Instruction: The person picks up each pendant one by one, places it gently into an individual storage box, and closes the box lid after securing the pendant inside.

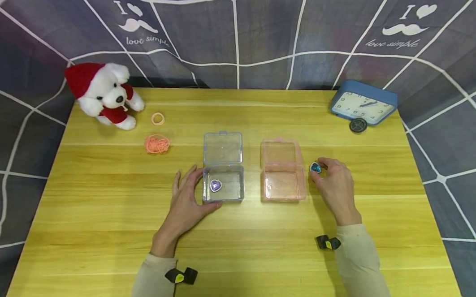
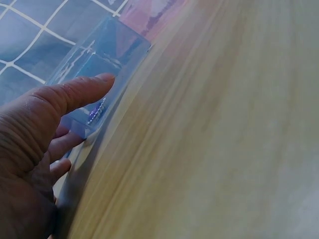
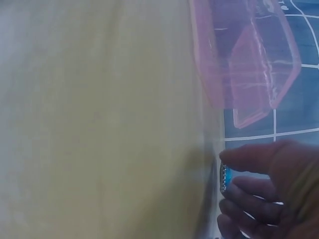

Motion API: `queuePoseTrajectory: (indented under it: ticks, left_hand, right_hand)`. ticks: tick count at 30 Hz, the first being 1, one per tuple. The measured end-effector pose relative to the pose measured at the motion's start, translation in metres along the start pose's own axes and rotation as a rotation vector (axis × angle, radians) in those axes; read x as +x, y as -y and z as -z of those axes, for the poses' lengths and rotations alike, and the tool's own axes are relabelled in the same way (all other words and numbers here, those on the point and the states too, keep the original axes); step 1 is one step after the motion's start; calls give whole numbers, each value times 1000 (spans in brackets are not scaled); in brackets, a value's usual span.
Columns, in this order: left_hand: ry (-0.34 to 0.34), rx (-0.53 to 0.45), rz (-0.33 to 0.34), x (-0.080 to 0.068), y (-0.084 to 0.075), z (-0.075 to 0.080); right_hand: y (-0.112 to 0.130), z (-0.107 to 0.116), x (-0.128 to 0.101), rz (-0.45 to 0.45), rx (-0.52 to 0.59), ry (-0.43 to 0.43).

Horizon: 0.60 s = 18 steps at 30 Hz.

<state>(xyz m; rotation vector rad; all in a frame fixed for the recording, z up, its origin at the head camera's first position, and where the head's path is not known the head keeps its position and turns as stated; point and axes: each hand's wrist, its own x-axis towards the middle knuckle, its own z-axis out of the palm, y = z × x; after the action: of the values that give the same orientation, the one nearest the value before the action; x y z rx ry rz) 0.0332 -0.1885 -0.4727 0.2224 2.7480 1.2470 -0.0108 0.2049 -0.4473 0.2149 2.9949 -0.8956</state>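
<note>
1. Left hand [image 1: 188,200]: I log it resting on the yellow wooden table [image 1: 105,227], fingers relaxed and fairly straight, lying against the left wall of the clear blue-tinted plastic box [image 1: 223,185]. It grips nothing. The left wrist view shows the thumb [image 2: 75,92] laid along the box wall.
2. Clear blue-tinted plastic box: open, hinged lid [image 1: 223,148] lying flat behind it. Inside, near the left wall, I see a purple heart-shaped gem with a sparkling rim [image 1: 216,185].
3. Right hand [image 1: 334,184]: I record it on the table just to the right of the clear pink plastic box [image 1: 283,184], fingers curled, pinching a blue heart-shaped gem with a sparkling rim [image 1: 315,167] between thumb and fingertips. The right wrist view confirms the gem [image 3: 225,178] held at the fingertips [image 3: 234,158].
4. Clear pink plastic box: open, lid [image 1: 280,151] laid back, standing just beside the blue-tinted box, the two apart.
5. White plush dog with red hat and red jacket [image 1: 103,95]: far left corner of the table.
6. Small orange ring-shaped band [image 1: 158,119] and a heap of orange bands [image 1: 157,144]: near the plush dog.
7. Blue square alarm clock [image 1: 364,103]: far right corner, tilted back.
8. Grey checked cloth [image 1: 256,31]: hangs behind the table.
</note>
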Motion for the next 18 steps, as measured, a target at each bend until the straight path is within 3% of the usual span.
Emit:
queuePoseTrajectory:
  ticks: [18]
  left_hand:
    - [-3, -1, -3, -1, -2, 1]
  right_hand:
    - [21, 14, -2, 95, 26, -101]
